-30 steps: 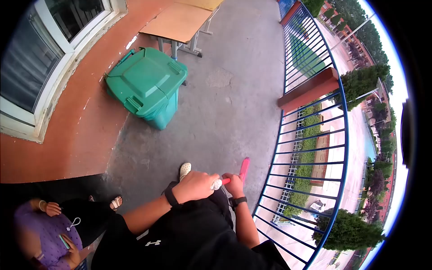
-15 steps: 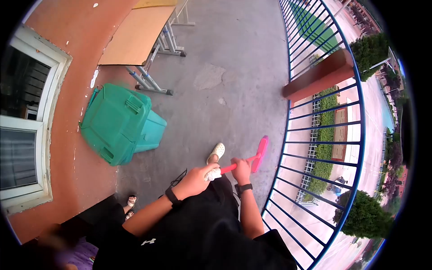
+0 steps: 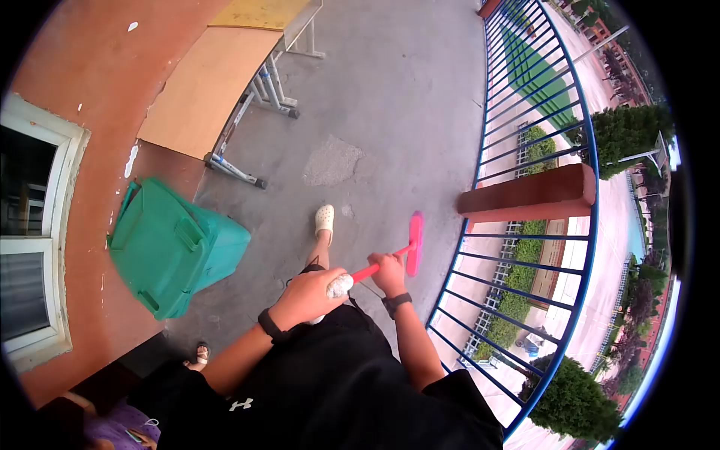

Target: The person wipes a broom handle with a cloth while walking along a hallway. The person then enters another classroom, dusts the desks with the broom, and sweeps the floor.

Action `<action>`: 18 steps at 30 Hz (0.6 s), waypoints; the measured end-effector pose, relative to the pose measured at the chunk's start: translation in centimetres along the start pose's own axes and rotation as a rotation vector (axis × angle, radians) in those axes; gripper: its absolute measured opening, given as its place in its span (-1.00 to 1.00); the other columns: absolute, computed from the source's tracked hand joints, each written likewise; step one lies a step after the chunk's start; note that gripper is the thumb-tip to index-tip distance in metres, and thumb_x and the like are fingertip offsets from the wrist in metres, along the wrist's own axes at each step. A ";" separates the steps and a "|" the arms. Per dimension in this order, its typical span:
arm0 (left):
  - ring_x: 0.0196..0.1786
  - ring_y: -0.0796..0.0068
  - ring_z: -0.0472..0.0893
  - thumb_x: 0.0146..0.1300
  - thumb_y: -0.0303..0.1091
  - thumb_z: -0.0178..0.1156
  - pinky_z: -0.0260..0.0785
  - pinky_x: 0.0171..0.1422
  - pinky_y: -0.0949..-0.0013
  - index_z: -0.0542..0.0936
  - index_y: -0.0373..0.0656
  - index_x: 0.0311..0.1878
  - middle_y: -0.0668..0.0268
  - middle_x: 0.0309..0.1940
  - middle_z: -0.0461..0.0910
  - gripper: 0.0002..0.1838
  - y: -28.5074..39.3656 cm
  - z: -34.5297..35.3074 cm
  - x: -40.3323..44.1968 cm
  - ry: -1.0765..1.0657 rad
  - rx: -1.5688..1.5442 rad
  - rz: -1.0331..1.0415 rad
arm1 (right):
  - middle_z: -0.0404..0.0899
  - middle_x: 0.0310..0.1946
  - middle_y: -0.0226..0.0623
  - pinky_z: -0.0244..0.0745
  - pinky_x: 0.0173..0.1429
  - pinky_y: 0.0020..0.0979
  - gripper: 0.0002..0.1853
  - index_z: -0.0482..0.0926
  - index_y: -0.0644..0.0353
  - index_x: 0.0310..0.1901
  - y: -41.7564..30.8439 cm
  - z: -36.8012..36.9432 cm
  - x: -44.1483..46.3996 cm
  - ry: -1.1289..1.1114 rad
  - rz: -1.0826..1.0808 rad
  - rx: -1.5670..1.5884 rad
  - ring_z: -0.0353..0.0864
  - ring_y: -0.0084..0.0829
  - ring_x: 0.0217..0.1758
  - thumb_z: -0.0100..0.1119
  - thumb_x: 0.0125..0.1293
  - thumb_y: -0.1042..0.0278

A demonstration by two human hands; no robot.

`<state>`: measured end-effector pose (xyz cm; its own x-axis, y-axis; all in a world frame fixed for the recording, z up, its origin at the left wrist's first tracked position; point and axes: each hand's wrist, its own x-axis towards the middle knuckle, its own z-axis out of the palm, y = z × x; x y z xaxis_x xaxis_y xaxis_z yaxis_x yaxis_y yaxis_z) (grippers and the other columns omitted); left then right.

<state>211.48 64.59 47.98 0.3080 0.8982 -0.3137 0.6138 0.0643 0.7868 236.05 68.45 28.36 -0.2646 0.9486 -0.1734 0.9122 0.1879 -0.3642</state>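
A pink-headed broom (image 3: 415, 251) with a red handle slants away from my body, its head out over the grey floor near the railing. White wrapping covers the handle's near end. My left hand (image 3: 309, 295) is closed around that wrapped end, in front of my waist. Further down the handle, my right hand (image 3: 388, 274) grips the red shaft with curled fingers. Both wrists wear dark bands. Ahead of my hands, one foot in a cream clog (image 3: 324, 220) is on the floor.
A green wheeled bin (image 3: 169, 251) stands by the orange wall at left, with desks (image 3: 202, 90) beyond it. A blue railing (image 3: 525, 266) and a reddish post (image 3: 529, 193) line the right side. Another person's purple clothing (image 3: 127, 424) shows at lower left.
The clog-wearing foot has stepped forward. In view, the bin and desks have shifted left and down, and the post has come closer. Both hands keep hold of the broom.
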 end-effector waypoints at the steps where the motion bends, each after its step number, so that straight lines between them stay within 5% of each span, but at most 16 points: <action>1: -0.12 -0.03 0.69 0.15 -0.22 0.39 0.53 -0.04 0.06 0.63 -0.06 0.09 0.10 -0.24 0.71 -0.58 0.1 -0.7 2.1 0.011 0.029 -0.016 | 0.71 -0.37 -0.39 0.39 0.19 -0.17 -0.89 0.69 -0.01 -0.31 0.7 -0.7 2.1 -0.003 -0.005 0.001 0.68 -0.26 -0.12 0.22 0.14 0.34; 4: -0.24 -0.03 0.69 0.15 -0.16 0.39 0.50 -0.18 0.01 0.65 -0.07 -0.04 0.11 -0.38 0.69 -0.66 -0.2 -2.9 8.9 0.124 0.069 0.172 | 0.71 -0.36 -0.39 0.39 0.19 -0.17 -0.89 0.70 -0.01 -0.30 3.4 -3.3 9.7 0.029 -0.002 -0.002 0.68 -0.26 -0.11 0.20 0.15 0.34; 8: -0.30 -0.03 0.66 0.19 -0.20 0.34 0.44 -0.28 -0.02 0.58 -0.13 -0.26 0.10 -0.44 0.64 -0.78 2.3 -8.0 18.4 0.025 0.183 0.214 | 0.72 -0.35 -0.40 0.39 0.20 -0.16 -0.88 0.70 -0.02 -0.29 5.9 -8.2 17.0 0.123 0.049 0.013 0.68 -0.27 -0.10 0.21 0.15 0.33; 13: -0.29 -0.04 0.65 0.18 -0.21 0.37 0.44 -0.26 0.06 0.57 -0.17 -0.24 0.07 -0.41 0.64 -0.74 5.8 -13.3 29.1 -0.060 0.051 0.261 | 0.72 -0.35 -0.39 0.38 0.19 -0.16 -0.87 0.70 0.02 -0.27 8.8 -14.3 26.9 0.308 0.072 0.109 0.66 -0.25 -0.11 0.18 0.20 0.37; 18: -0.31 -0.03 0.65 0.14 -0.27 0.45 0.45 -0.23 0.12 0.56 -0.19 -0.18 0.04 -0.40 0.64 -0.69 9.0 -13.8 40.5 -0.121 -0.184 0.213 | 0.71 -0.34 -0.40 0.31 0.28 -0.15 -0.90 0.67 0.03 -0.31 13.9 -18.1 36.5 0.214 0.117 0.133 0.64 -0.28 -0.07 0.16 0.24 0.36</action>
<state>219.45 107.58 49.74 0.5069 0.8423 -0.1833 0.3872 -0.0325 0.9214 244.74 110.25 33.55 -0.0745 0.9968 -0.0291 0.8800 0.0520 -0.4721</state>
